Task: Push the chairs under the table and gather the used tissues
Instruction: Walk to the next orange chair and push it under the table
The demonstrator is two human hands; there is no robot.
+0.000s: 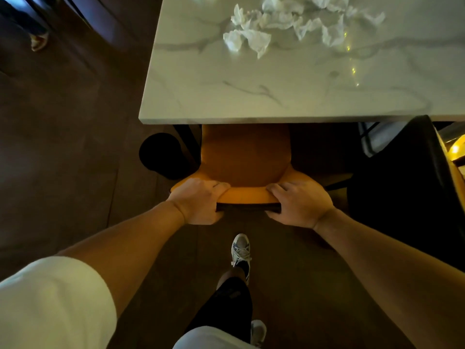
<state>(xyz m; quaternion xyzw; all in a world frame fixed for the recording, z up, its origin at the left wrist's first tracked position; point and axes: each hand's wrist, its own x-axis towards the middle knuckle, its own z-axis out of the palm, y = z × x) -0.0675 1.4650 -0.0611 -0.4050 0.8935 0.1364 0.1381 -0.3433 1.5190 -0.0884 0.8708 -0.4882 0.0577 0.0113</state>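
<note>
1. Table (251, 96): a marble-patterned top fills the upper view; its near edge overhangs the front of the seat. A good push runs square to this edge.
2. Orange chair (245, 157): the seat is partly under the top, while the backrest stands out toward the person. Judged from this, the step in hand is the push-in, about half done; slide it straight along the floor so the legs, hidden here, do not snag the table frame.
3. Dark chair (402, 177): just to the right and angled; it probably needs its own push afterward.
4. Left hand (198, 201) and right hand (299, 204): each grasps an end of the backrest's top rail, fingers curled over the front. Equal pressure from both should keep the chair from swinging.
5. Used tissues (289, 23): crumpled in a loose scatter on the far part of the top, untouched, well apart from both hands.
</note>
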